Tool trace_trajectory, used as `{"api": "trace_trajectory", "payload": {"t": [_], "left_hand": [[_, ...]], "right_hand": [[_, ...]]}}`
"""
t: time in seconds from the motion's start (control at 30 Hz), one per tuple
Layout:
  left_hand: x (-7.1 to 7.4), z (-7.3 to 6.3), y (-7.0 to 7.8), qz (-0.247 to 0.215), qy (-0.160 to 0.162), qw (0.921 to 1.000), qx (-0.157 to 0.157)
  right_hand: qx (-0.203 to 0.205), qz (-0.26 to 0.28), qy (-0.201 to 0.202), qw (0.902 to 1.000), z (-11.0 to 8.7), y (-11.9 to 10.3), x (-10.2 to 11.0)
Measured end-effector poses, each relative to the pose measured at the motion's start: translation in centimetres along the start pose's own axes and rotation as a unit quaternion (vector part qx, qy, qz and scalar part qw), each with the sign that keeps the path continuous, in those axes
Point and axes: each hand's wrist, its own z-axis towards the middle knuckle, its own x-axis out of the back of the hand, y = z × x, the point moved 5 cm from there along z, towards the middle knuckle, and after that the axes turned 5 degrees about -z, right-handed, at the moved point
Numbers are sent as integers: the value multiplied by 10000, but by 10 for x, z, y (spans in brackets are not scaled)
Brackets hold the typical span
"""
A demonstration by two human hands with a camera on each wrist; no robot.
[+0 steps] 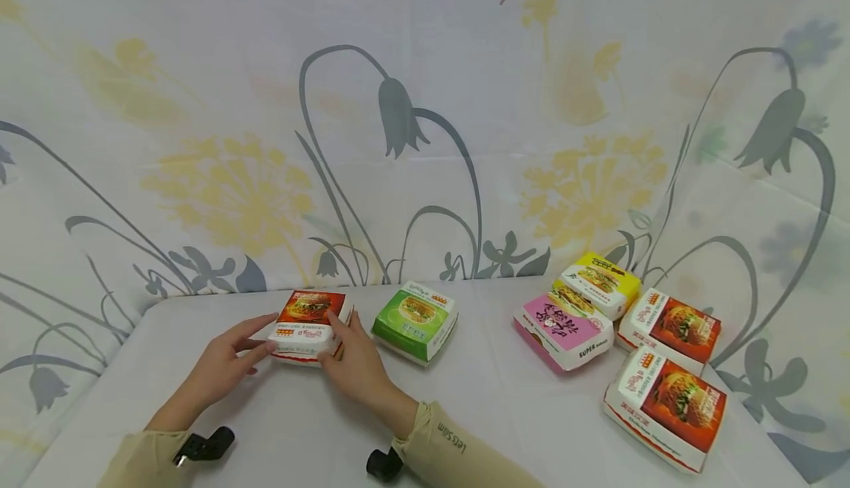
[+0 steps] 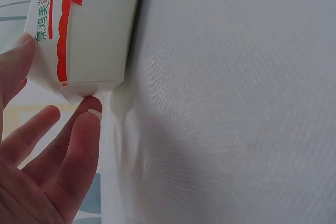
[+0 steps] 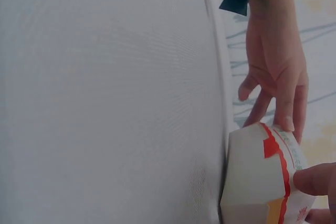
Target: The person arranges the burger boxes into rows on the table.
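A red and white burger box (image 1: 307,331) with a burger picture on its lid sits at the left of the table, between both hands. My left hand (image 1: 222,370) holds its left side. In the left wrist view, the thumb (image 2: 18,61) lies at the lid edge and a fingertip meets the lower corner. My right hand (image 1: 364,370) grips the right side, its thumb at the front and a finger reaching over the lid. In the right wrist view, that thumb (image 3: 315,179) presses near the scalloped red edge. The other right fingers are partly hidden behind the box.
A green burger box (image 1: 413,322) stands just right of the right hand. Farther right sit a pink box (image 1: 564,333), a yellow box (image 1: 600,281) and two more red and white boxes (image 1: 671,407). A flowered cloth (image 1: 425,193) hangs behind the white-covered table (image 1: 491,414).
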Motion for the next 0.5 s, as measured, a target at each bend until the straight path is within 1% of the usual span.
{"api": "trace_trajectory", "payload": {"t": [0.17,0.23,0.4,0.5], "left_hand": [[0,0,-1,-103,-41,9999,51],[-1,0,-2,-91,-47,9999,64],[-2,4,-2,-37,-64,10000,9],[-3,6,-2,-37,-50,10000,-57]], "right_hand": [[-208,18,-78,9998,1,2,-1],[-218,20,-62,9997,2,3,-1],[18,5,183,9998,3,2,2],[54,-12,274,9996,2,3,2]]}}
